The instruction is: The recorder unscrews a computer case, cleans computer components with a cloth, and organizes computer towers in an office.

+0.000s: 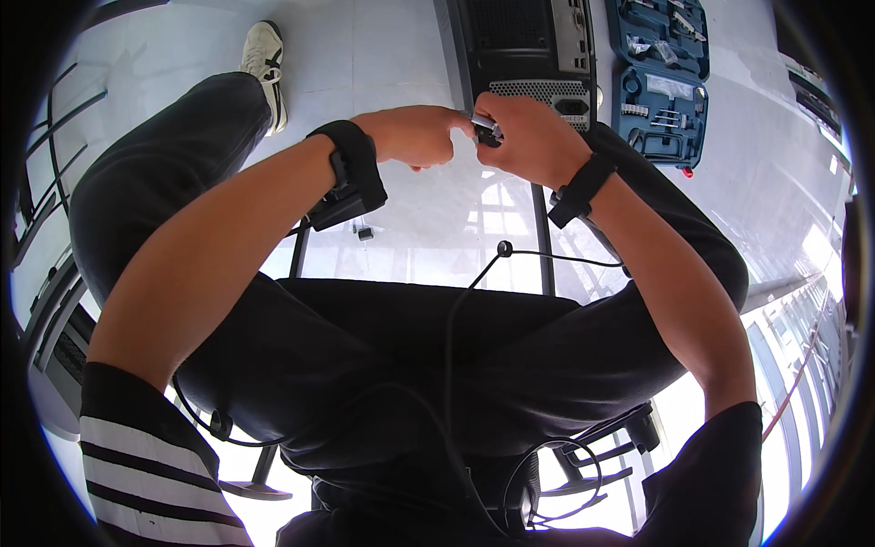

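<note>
Right hand (538, 141): fingers closed around a small black-and-silver piece (488, 134)
Left hand (410, 135): fingertips at the piece's left end; cannot tell whether they grip
Piece: between the hands, by the near end of a black computer case (506, 59) with a perforated grey panel (538, 88)
Tool case (696, 118): open, blue plastic, right of the computer case on the pale glossy floor (365, 46)

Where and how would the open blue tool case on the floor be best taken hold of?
The blue tool case is probably best gripped by the right rim of its near half, coming from the right: it lies open and flat, and the desktop computer crowds its left edge. That hold would avoid the tools set inside; keeping it level seems wise.
</note>
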Motion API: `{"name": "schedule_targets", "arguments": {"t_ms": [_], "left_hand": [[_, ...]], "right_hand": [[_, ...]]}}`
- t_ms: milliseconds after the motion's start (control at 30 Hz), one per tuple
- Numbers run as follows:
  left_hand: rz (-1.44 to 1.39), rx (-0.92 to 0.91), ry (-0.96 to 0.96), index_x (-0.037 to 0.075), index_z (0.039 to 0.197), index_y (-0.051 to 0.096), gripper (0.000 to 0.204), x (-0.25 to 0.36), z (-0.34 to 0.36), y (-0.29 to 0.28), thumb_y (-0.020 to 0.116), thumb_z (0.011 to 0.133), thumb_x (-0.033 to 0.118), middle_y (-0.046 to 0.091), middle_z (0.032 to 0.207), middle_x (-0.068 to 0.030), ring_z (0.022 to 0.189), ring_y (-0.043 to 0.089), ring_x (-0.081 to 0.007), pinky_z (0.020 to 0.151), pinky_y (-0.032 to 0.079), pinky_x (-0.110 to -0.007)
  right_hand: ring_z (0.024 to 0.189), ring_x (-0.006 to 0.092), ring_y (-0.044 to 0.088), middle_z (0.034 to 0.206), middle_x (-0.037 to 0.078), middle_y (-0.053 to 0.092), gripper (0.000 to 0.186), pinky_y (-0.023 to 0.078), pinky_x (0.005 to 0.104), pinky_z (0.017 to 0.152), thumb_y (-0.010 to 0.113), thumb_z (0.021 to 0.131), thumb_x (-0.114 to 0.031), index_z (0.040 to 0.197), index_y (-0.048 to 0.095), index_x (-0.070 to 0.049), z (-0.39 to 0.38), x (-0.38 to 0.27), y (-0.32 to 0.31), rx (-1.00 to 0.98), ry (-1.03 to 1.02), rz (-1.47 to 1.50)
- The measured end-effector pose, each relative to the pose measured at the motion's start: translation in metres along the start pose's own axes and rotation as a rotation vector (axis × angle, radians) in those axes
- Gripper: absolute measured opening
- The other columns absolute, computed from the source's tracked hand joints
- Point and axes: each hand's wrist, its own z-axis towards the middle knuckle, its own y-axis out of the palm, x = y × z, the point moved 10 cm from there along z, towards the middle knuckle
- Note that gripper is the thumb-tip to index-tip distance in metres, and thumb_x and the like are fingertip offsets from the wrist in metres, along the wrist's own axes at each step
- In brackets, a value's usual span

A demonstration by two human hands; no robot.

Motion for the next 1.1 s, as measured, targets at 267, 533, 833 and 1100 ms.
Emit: {"name": "schedule_targets", "arguments": {"t_ms": [267, 533, 833, 1100], "left_hand": [[0.04, -0.018, -0.021, 0.003, 0.139, 0.049, 0.056, -0.003, 0.002, -0.001, 0.052, 0.083, 0.003, 0.059, 0.086, -0.008, 0.065, 0.058, -0.0177, 0.065, 0.049, -0.031], [0.007, -0.004, -0.043, 0.003, 0.14, 0.047, 0.056, -0.006, 0.003, 0.0, 0.051, 0.084, 0.004, 0.059, 0.089, -0.0085, 0.069, 0.058, -0.018, 0.067, 0.05, -0.032], [0.058, -0.009, -0.027, 0.007, 0.14, 0.048, 0.058, -0.004, 0.003, 0.0, 0.046, 0.082, 0.0, 0.061, 0.092, -0.0089, 0.068, 0.058, -0.0178, 0.067, 0.049, -0.032], [-0.011, 0.036, 0.02, 0.007, 0.139, 0.049, 0.068, -0.005, 0.006, -0.002, 0.048, 0.072, -0.003, 0.054, 0.067, -0.0089, 0.056, 0.051, -0.0176, 0.056, 0.043, -0.032]], "right_hand": [[0.066, 0.0339, 0.061, 0.069, 0.016, 0.06, 0.02, 0.049, 0.0419, 0.064, 0.064, 0.086, -0.019, 0.085, 0.059, 0.0, 0.002, -0.002, 0.0, -0.039, 0.007, -0.063], [0.063, 0.0352, 0.06, 0.065, 0.016, 0.059, 0.028, 0.049, 0.0417, 0.062, 0.064, 0.09, -0.026, 0.083, 0.058, 0.001, 0.002, -0.001, 0.002, -0.014, -0.01, -0.137], [0.081, 0.0366, 0.062, 0.083, 0.016, 0.061, 0.02, 0.051, 0.0435, 0.074, 0.064, 0.08, -0.016, 0.091, 0.057, -0.001, 0.0, -0.008, -0.001, -0.02, 0.002, -0.058], [0.08, 0.0359, 0.063, 0.08, 0.016, 0.061, 0.015, 0.051, 0.0444, 0.073, 0.061, 0.081, -0.014, 0.088, 0.058, 0.0, 0.001, -0.007, 0.0, -0.035, 0.018, -0.086]]}}
